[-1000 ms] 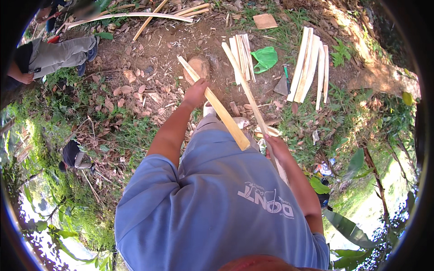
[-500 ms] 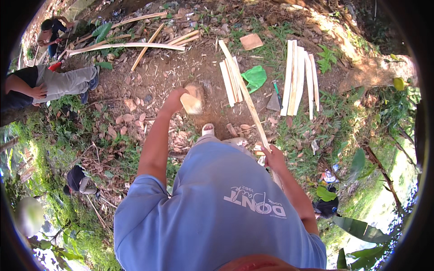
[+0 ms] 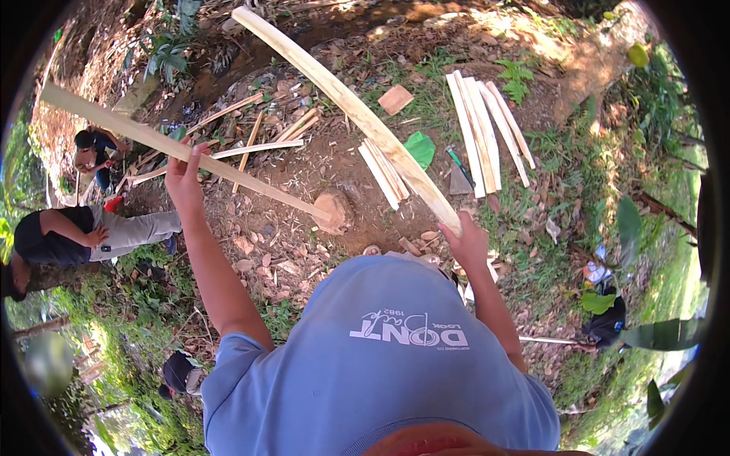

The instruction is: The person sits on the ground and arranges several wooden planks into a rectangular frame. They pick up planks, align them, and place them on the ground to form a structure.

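A: Nearest thing?

B: R hand (image 3: 469,243), fingers clamped on the near end of the R strip (image 3: 357,110), a long pale wooden one running up & away to the L

A: And the other?

B: L hand (image 3: 185,178), farther out, fingers wrapped approx round the middle of the L strip (image 3: 258,183); its lower end shows over the stump (image 3: 334,199), can't tell if touching

A: Heavy?

B: Prob light for their length, thin & flat. Stiff-ish, w/ some whip at the free ends; R one looks bowed, tho the lens bends edges too

A: Best hold?

B: Mid-length for balance, as L has it. R is at the very end, so the far tip prob drags & swings. Grip the broad faces, go easy on the edges: raw-looking wood, splinters likely. Not slippery I'd guess, but thin stuff could split along the grain

A: Past the stump?

B: Short strips (image 3: 382,173) on the ground, partly behind the R strip, green bag (image 3: 420,148) just beside, long strips (image 3: 477,137) farther R, flat board (image 3: 395,99) beyond, standing person (image 3: 53,237) off L
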Tool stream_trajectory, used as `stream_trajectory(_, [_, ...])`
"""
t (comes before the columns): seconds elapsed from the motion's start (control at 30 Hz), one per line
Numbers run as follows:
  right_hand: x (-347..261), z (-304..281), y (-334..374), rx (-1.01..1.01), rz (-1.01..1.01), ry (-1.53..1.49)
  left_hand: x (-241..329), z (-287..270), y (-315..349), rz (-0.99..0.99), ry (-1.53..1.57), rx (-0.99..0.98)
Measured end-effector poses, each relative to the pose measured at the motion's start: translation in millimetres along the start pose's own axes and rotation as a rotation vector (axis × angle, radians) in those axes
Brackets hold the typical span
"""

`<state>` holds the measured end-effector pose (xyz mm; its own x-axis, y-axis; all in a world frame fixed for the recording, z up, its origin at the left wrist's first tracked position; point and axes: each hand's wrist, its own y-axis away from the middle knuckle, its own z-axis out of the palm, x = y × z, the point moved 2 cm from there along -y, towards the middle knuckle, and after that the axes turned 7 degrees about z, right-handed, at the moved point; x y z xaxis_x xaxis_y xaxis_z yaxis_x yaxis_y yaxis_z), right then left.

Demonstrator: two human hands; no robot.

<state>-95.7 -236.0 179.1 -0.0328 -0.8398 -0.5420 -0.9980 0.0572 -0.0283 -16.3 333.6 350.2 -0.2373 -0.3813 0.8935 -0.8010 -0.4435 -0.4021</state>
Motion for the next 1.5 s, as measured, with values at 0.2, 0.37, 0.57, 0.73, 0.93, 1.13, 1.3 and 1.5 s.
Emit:
stream_trajectory(0.2, [-34, -4, -22, -0.394, 0.061, -0.509, 57, 19, 16, 0.228, 0.036, 0.139])
stream_trajectory(0.37, [-58, -28, -23, -0.664, 0.306, -1.026, 78, 39, 23, 0.265, 0.248, 0.278])
stream_trajectory(0.57, [-50, -38, -32, -0.395, 0.202, -0.908, 78, 55, 21, 0.263, 0.219, 0.377])
stream_trajectory(0.73, [-43, -44, -36, -0.282, 0.156, -0.973, 75, 62, 18, 0.267, 0.433, 0.250])
stream_trajectory(0.93, [-52, -58, -20, -0.137, 0.203, -0.889, 49, 89, 18, 0.134, 0.636, 0.247])
stream_trajectory(1.13, [-35, -53, -6, -0.059, 0.152, -0.723, -10, 110, 33, -0.027, 0.755, 0.305])
stream_trajectory(1.3, [-22, -46, 10, -0.146, 0.130, -0.579, -38, 131, 41, -0.160, 0.927, 0.316])
stream_trajectory(1.5, [-28, -42, 19, -0.352, 0.165, -0.530, -85, 142, 56, -0.240, 1.072, 0.256])
